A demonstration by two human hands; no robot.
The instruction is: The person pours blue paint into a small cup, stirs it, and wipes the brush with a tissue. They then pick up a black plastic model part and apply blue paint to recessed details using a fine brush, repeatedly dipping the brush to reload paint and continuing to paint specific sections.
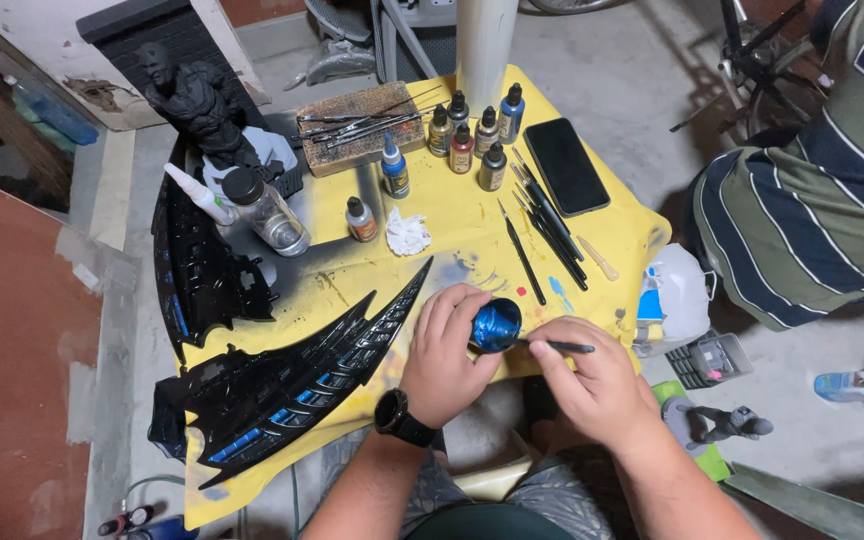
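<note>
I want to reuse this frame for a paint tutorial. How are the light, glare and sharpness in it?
Head view: even light on the yellow table, soft shadows; glare on the blue part held by the left hand and on the black wing; centre sharp, edges bent by the wide lens.

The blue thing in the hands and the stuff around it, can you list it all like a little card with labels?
left hand: grips a shiny blue round part
right hand: holds a thin dark brush, tip at the blue part
table: yellow top, paint stains
left side: black wing pieces with blue stripes
far side: small paint bottles, black phone, spare brushes
</note>
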